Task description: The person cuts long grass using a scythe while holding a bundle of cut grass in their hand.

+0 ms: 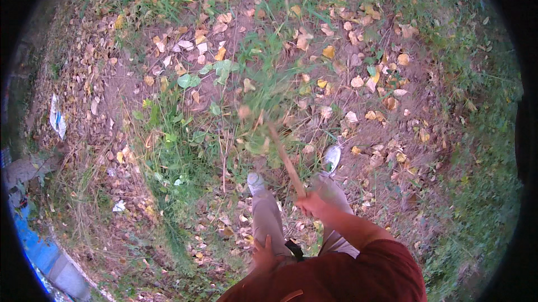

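My right hand (310, 204) is closed around the end of a wooden handle (286, 161), which reaches forward and slightly left over the ground. The far end of the handle meets blurred green grass (262, 92), and a tool head cannot be made out there. My left hand (264, 253) rests on my left thigh, holding nothing that I can see, with some fingers apart. Below the handle stand my two light shoes (332, 157), one on each side of it.
Fallen leaves (357, 81) and grass tufts cover brown soil. Taller grass (168, 201) grows at the left, near a white wrapper (58, 119). A grey stone (31, 169) and a blue surface (35, 243) lie at the left rim. Dense low plants (470, 218) line the right side.
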`<state>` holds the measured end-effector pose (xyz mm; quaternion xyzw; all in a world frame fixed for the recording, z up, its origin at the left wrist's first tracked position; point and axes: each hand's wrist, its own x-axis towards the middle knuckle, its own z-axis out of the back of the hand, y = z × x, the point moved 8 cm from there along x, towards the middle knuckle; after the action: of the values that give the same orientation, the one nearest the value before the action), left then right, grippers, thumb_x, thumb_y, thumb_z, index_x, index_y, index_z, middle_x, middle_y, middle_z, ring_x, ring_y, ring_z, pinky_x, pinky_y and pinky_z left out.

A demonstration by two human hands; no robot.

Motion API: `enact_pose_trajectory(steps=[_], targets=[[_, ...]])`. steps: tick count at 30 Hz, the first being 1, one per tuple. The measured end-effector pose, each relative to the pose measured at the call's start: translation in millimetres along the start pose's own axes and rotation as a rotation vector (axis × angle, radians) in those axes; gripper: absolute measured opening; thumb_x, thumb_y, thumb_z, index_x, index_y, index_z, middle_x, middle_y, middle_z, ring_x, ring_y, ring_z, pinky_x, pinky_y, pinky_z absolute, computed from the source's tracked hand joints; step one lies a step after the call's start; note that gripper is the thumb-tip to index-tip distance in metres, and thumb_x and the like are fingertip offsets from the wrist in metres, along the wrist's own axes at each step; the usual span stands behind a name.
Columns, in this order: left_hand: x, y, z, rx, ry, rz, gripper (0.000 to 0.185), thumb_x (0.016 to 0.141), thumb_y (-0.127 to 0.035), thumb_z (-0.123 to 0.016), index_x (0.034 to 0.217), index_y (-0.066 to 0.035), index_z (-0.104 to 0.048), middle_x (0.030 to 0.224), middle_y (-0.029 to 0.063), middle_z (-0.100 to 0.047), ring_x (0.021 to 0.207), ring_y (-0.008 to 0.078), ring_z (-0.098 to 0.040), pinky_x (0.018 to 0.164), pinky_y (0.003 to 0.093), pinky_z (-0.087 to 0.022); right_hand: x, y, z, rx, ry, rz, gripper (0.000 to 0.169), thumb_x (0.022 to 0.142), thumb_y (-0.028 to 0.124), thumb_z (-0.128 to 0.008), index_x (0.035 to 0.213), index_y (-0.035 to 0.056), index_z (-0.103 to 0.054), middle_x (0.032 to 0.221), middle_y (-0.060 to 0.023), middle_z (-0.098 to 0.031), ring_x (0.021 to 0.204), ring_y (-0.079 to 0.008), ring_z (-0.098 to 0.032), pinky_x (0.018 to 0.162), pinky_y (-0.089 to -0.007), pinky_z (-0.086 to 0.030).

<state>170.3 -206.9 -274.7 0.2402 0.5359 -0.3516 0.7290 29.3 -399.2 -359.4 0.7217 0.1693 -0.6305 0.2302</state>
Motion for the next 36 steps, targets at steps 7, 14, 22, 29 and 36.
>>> enact_pose_trajectory(steps=[7,14,22,29,36], targets=[[5.2,7.3,0.8,-0.033,-0.029,-0.018,0.099,0.054,-0.047,-0.075,0.134,-0.022,-0.021,0.131,0.0316,-0.019,0.108,0.0478,-0.039,0.082,0.0494,-0.041,38.8,76.2,95.1,0.205,-0.27,0.313,0.015,0.073,0.012,-0.06,0.064,0.0018,-0.053,0.047,-0.0047,-0.048,0.034,-0.0155,-0.044,0.032,-0.0297,-0.033],[2.0,12.2,-6.9,-0.052,-0.061,-0.032,0.1,0.053,-0.047,-0.074,0.134,-0.022,-0.021,0.132,0.032,-0.018,0.109,0.0476,-0.038,0.086,0.0512,-0.037,79.7,294.0,152.4,0.961,-0.203,0.493,0.015,0.077,0.01,-0.055,0.065,0.0064,-0.047,0.048,-0.0042,-0.043,0.036,-0.0185,-0.042,0.036,-0.032,-0.037],[0.1,8.7,-1.4,-0.026,-0.049,-0.051,0.099,0.056,-0.05,-0.072,0.135,-0.021,-0.02,0.132,0.0322,-0.019,0.109,0.0469,-0.04,0.086,0.047,-0.039,95.9,146.1,-27.8,0.248,-0.187,0.234,0.016,0.07,0.012,-0.06,0.072,-0.0024,-0.054,0.053,-0.0121,-0.054,0.041,-0.0201,-0.052,0.033,-0.0339,-0.036],[-1.1,16.2,-0.6,0.002,-0.044,-0.099,0.096,0.059,-0.048,-0.071,0.135,-0.02,-0.02,0.131,0.0318,-0.02,0.107,0.0459,-0.042,0.083,0.0456,-0.042,-38.4,-52.0,-54.2,-0.04,0.167,0.021,0.023,0.07,0.017,-0.062,0.057,0.0009,-0.053,0.043,-0.0085,-0.048,0.032,-0.0167,-0.047,0.029,-0.0305,-0.034],[-17.9,33.6,-4.1,-0.051,0.058,-0.196,0.091,0.06,-0.049,-0.07,0.132,-0.014,-0.026,0.129,0.0237,-0.031,0.106,0.0398,-0.046,0.084,0.0439,-0.042,-113.2,-42.1,29.0,0.254,-0.205,0.066,0.016,0.072,0.015,-0.06,0.066,0.0017,-0.053,0.048,-0.0057,-0.048,0.035,-0.015,-0.046,0.03,-0.0289,-0.034]])
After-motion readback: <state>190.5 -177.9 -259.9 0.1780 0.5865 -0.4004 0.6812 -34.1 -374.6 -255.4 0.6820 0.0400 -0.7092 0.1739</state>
